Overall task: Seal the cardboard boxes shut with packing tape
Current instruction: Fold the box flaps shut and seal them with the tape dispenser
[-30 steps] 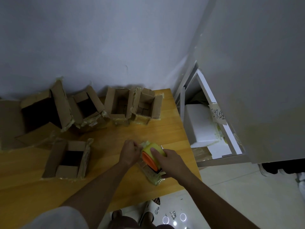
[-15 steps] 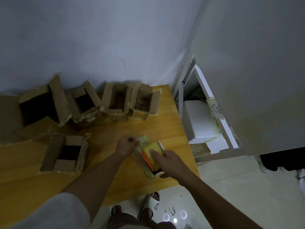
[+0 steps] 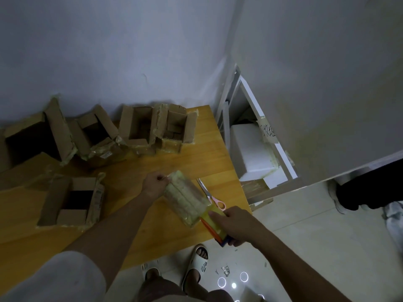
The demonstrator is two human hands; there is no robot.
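A small closed cardboard box (image 3: 185, 198) lies at the right front of the wooden table (image 3: 135, 171), its top covered with yellowish tape. My left hand (image 3: 155, 184) pinches the tape end at the box's far end. My right hand (image 3: 234, 224) grips the yellow tape roll with an orange core (image 3: 214, 223) at the box's near end, past the table's edge. A stretch of tape runs along the box top between both hands. Several open cardboard boxes (image 3: 139, 127) stand along the wall, and another open box (image 3: 73, 200) lies at the left front.
Pink-handled scissors (image 3: 210, 196) lie on the table just right of the taped box. A white shelf with a white foam block (image 3: 250, 153) stands right of the table. My feet in white slippers (image 3: 196, 264) stand on the tiled floor below the table edge.
My right hand has pulled the tape roll toward me, from over the box to its near end, laying tape along the top. My left hand stays at the far end. The scissors are now uncovered.
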